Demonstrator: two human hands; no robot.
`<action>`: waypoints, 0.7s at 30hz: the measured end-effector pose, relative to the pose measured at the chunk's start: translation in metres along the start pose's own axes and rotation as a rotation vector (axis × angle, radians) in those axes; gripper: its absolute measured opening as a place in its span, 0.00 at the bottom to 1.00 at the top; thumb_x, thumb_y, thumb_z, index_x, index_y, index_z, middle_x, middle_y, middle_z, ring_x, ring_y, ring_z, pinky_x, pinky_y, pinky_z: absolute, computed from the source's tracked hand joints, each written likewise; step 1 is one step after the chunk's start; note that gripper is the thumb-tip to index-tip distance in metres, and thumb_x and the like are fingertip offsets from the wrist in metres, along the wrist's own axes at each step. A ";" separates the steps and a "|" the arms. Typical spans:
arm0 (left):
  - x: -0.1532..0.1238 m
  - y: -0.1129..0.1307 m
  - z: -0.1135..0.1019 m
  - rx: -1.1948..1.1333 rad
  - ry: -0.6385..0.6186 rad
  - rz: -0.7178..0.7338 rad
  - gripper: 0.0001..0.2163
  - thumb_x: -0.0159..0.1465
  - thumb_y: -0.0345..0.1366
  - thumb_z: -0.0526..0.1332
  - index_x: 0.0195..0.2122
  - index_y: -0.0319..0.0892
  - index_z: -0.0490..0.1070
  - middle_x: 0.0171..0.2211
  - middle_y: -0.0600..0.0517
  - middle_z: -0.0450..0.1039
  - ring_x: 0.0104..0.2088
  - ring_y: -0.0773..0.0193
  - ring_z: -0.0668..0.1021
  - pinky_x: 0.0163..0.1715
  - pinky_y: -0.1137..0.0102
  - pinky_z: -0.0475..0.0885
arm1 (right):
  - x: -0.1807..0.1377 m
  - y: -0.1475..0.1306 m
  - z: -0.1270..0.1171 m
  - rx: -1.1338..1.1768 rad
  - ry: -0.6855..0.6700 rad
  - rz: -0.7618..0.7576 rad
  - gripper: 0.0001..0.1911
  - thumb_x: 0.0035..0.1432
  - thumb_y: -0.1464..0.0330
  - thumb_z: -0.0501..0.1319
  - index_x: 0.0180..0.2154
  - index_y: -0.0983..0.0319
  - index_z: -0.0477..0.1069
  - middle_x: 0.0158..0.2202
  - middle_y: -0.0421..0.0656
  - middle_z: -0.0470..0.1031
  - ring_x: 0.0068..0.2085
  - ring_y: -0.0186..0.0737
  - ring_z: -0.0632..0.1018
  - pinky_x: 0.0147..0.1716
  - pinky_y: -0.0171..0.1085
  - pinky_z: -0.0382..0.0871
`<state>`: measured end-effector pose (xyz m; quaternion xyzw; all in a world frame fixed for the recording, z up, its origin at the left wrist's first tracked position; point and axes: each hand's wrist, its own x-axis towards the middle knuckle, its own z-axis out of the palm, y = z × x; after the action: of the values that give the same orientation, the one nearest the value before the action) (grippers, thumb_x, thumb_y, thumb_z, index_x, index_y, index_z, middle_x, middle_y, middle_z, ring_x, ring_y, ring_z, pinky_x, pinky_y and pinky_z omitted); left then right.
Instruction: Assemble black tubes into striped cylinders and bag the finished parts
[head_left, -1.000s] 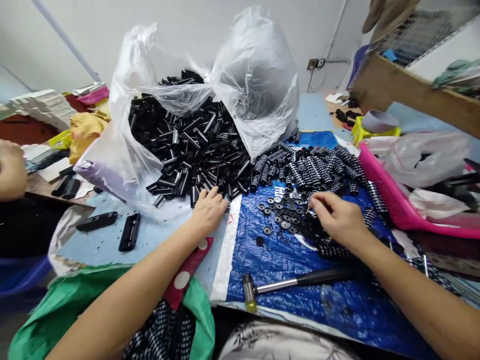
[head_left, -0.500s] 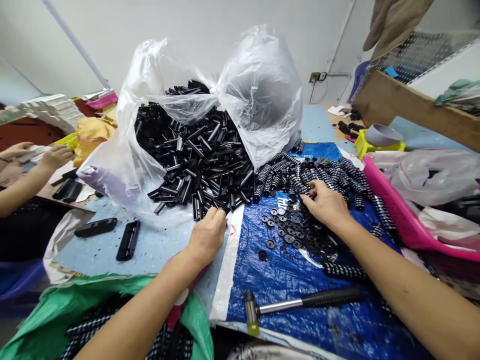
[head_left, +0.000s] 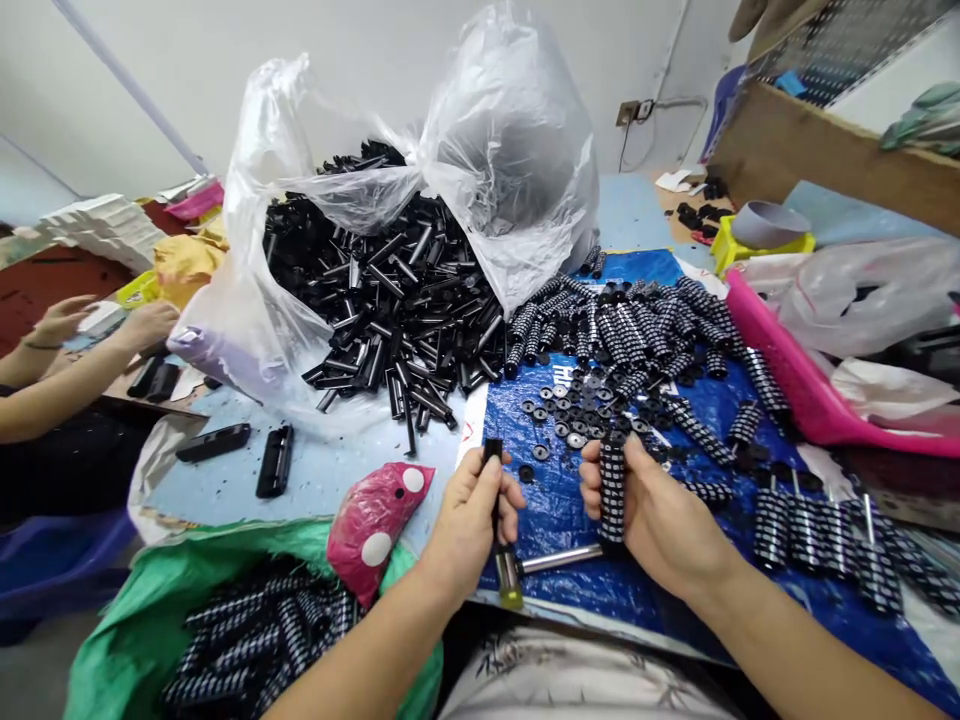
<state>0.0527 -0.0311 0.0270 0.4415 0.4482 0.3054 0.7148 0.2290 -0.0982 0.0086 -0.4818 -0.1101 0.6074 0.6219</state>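
My left hand [head_left: 465,520] grips a slim black plastic piece [head_left: 493,455] that stands upright between thumb and fingers. In my right hand [head_left: 667,515] is a black roller with white checks [head_left: 612,490], also held upright. The two pieces are apart. Below my left hand, the head of a mallet [head_left: 508,578] shows; its grip is hidden behind my right hand. Beyond both hands lie loose black discs [head_left: 561,428] and a heap of checked rollers [head_left: 630,325] on a blue sheet [head_left: 551,520].
A clear plastic bag [head_left: 517,150] spills black plastic parts [head_left: 397,300] at centre back. A green sack [head_left: 112,625] of rollers and a pink pouch [head_left: 375,520] are front left, a pink basket [head_left: 780,370] right. Another person's hands [head_left: 146,325] work at far left.
Both my hands have drawn back towards me from the heaps. My right hand has lifted a checked roller, and my left hand shows a black piece from the bag's pile. The view has tipped down slightly.
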 end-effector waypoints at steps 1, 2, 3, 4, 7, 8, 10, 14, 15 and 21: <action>-0.002 -0.003 0.002 0.012 -0.005 -0.002 0.19 0.63 0.53 0.62 0.42 0.42 0.66 0.25 0.57 0.72 0.16 0.75 0.68 0.17 0.78 0.58 | 0.000 0.001 0.001 0.002 -0.015 -0.006 0.27 0.55 0.43 0.64 0.39 0.60 0.75 0.26 0.38 0.70 0.24 0.30 0.69 0.24 0.31 0.67; -0.003 -0.004 0.004 0.027 -0.012 -0.002 0.18 0.64 0.52 0.62 0.41 0.41 0.66 0.25 0.57 0.71 0.16 0.75 0.67 0.17 0.78 0.58 | -0.001 0.002 0.002 0.000 -0.031 -0.021 0.26 0.56 0.43 0.64 0.40 0.59 0.74 0.23 0.36 0.68 0.21 0.28 0.66 0.21 0.29 0.63; -0.005 -0.006 0.005 0.044 -0.017 0.003 0.18 0.64 0.52 0.61 0.41 0.41 0.66 0.25 0.57 0.71 0.16 0.75 0.67 0.17 0.77 0.57 | -0.001 0.003 0.003 -0.004 -0.047 -0.035 0.26 0.57 0.43 0.63 0.41 0.59 0.74 0.22 0.34 0.65 0.19 0.26 0.62 0.19 0.29 0.59; -0.006 -0.007 0.007 0.061 -0.021 0.011 0.17 0.65 0.51 0.60 0.40 0.41 0.67 0.25 0.57 0.71 0.16 0.75 0.66 0.17 0.77 0.57 | -0.002 0.004 0.004 -0.005 -0.058 -0.047 0.26 0.58 0.43 0.62 0.43 0.58 0.73 0.20 0.33 0.63 0.18 0.26 0.60 0.18 0.28 0.56; -0.010 -0.008 0.012 0.110 -0.014 0.058 0.17 0.66 0.52 0.60 0.37 0.41 0.68 0.24 0.57 0.69 0.16 0.74 0.65 0.17 0.75 0.56 | -0.005 0.007 0.008 0.017 -0.052 -0.071 0.25 0.60 0.43 0.60 0.45 0.56 0.73 0.20 0.33 0.62 0.17 0.28 0.60 0.17 0.30 0.58; -0.010 -0.009 0.016 0.134 -0.007 0.083 0.17 0.65 0.51 0.61 0.35 0.41 0.69 0.24 0.57 0.69 0.17 0.74 0.65 0.19 0.75 0.57 | -0.005 0.008 0.010 0.027 -0.029 -0.089 0.24 0.60 0.44 0.60 0.44 0.56 0.73 0.21 0.34 0.65 0.19 0.30 0.64 0.18 0.31 0.63; -0.010 -0.011 0.024 0.164 -0.005 0.146 0.16 0.60 0.49 0.67 0.32 0.41 0.70 0.26 0.56 0.70 0.22 0.72 0.68 0.24 0.74 0.62 | -0.004 0.012 0.015 0.029 0.015 -0.136 0.23 0.61 0.45 0.59 0.40 0.57 0.74 0.28 0.39 0.73 0.26 0.36 0.74 0.26 0.36 0.73; -0.007 -0.014 0.040 0.166 -0.101 0.191 0.14 0.53 0.42 0.73 0.34 0.41 0.75 0.30 0.55 0.72 0.29 0.67 0.70 0.31 0.72 0.66 | -0.001 0.020 0.018 -0.143 -0.058 -0.235 0.27 0.67 0.45 0.48 0.44 0.57 0.75 0.42 0.47 0.80 0.43 0.47 0.81 0.41 0.45 0.80; -0.007 -0.013 0.042 0.181 -0.115 0.186 0.12 0.55 0.42 0.72 0.33 0.40 0.76 0.27 0.55 0.70 0.28 0.68 0.68 0.29 0.72 0.64 | -0.001 0.021 0.015 -0.219 -0.091 -0.282 0.27 0.68 0.46 0.47 0.49 0.57 0.74 0.46 0.47 0.80 0.48 0.47 0.81 0.44 0.45 0.79; -0.014 -0.004 0.029 0.178 -0.109 0.106 0.13 0.57 0.43 0.71 0.32 0.39 0.74 0.25 0.57 0.64 0.26 0.71 0.63 0.26 0.73 0.59 | -0.005 0.018 -0.022 -0.921 -0.257 -0.894 0.57 0.48 0.51 0.74 0.71 0.49 0.46 0.75 0.48 0.44 0.72 0.57 0.53 0.65 0.55 0.63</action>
<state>0.0740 -0.0547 0.0348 0.5421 0.4099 0.2773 0.6791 0.2318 -0.1169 -0.0137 -0.5301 -0.6221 0.2338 0.5266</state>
